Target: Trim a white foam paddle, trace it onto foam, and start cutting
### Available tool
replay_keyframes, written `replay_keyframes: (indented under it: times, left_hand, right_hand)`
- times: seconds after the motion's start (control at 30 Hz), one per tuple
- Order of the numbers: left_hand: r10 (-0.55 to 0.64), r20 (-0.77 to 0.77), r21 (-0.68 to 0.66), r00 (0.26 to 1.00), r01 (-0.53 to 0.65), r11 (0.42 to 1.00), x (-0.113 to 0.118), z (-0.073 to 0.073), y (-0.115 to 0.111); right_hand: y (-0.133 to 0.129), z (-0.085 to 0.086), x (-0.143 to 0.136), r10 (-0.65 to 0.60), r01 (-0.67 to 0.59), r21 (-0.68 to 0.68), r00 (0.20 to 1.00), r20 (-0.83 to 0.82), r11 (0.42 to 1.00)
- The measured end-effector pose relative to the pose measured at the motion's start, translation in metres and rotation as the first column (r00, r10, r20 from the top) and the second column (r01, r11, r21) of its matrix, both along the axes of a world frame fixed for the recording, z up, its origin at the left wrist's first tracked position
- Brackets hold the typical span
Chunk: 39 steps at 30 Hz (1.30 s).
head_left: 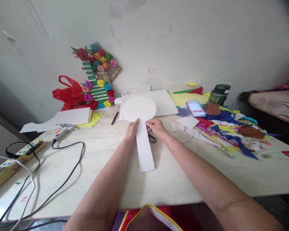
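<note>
A white cutout (139,109) with an oval top and a long straight strip below it is held up over the table's middle. My left hand (132,129) grips its left side where the strip meets the oval. On the other side, my right hand (156,127) pinches the edge at the same height, fingers closed. Black-handled scissors (151,138) lie partly hidden behind the strip. Behind the oval rest large white sheets (165,102). A dark purple pen (115,118) lies left of the cutout.
Colourful paper flowers (101,83) and a red bag (69,93) stand at the back left. Nearer are a glue gun (64,131), cords and a power strip (24,154). Coloured scraps (231,128), a phone (196,109) and a green bottle (219,94) are on the right.
</note>
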<state>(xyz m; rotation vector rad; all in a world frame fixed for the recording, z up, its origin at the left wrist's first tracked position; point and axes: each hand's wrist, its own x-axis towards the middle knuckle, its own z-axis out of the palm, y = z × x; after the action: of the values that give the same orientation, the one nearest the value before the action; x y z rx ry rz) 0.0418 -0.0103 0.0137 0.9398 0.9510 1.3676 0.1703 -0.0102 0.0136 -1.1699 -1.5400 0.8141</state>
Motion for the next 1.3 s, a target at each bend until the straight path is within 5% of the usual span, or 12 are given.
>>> replay_keyframes:
  times: [0.17,0.3,0.5,0.6,0.77,0.9,1.03,1.13,1.3]
  left_hand:
    - [-0.019,-0.033,0.006,0.999,0.019,1.0,-0.001,-0.006,0.005]
    - [-0.009,-0.101,0.018,0.995,0.011,1.0,-0.002,-0.01,0.008]
    - [0.017,-0.047,0.048,0.999,-0.014,0.999,-0.003,-0.013,0.009]
    - [0.083,-0.005,0.02,0.997,-0.082,0.996,-0.006,-0.012,0.009]
    - [0.089,0.06,-0.036,0.994,-0.087,0.996,-0.01,-0.006,0.006]
    - [0.087,0.086,-0.048,0.992,-0.083,0.995,-0.01,-0.003,0.003]
    - [0.083,0.105,-0.052,0.991,-0.078,0.996,-0.01,-0.003,0.002]
    - [0.096,0.106,-0.064,0.99,-0.089,0.994,-0.011,-0.005,0.004]
    - [0.139,0.08,-0.084,0.987,-0.133,0.988,-0.012,-0.009,0.007]
  right_hand:
    - [0.001,-0.001,0.002,-0.138,0.117,0.083,0.941,0.31,0.99]
    - [-0.007,0.007,0.0,-0.276,0.198,0.195,0.758,0.591,0.961]
    - [-0.015,0.012,0.0,-0.306,0.029,0.344,0.529,0.792,0.938]
    - [-0.012,0.011,0.005,-0.304,0.057,0.325,0.53,0.792,0.944]
    - [-0.001,0.008,0.031,-0.43,0.293,0.315,0.576,0.695,0.903]
    - [0.007,0.004,0.062,-0.543,0.508,0.286,0.482,0.688,0.812]
    - [0.009,0.002,0.076,-0.649,0.542,0.403,0.403,0.646,0.737]
    - [0.007,0.004,0.067,-0.609,0.464,0.41,0.459,0.647,0.785]
    - [-0.003,0.004,0.034,-0.445,0.299,0.332,0.665,0.6,0.895]
